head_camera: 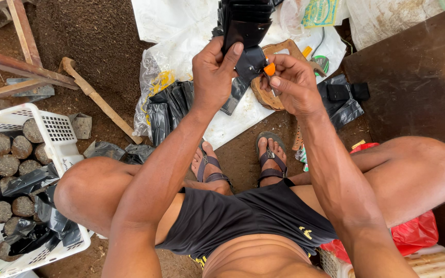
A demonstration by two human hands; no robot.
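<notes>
Gripping the stack of black plastic bags (244, 25) at twelve o'clock in my closed left hand (213, 74), I pinch a small orange tool (269, 68) in my right hand (293, 85), which I should steady against one bag's edge.

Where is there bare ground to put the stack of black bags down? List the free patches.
Bare soil lies between the wooden stick and the wooden frame, top left. The dark board on the right is bare too. It is crowded around the white sheet, the feet, and the white crate of soil-filled bags.
</notes>
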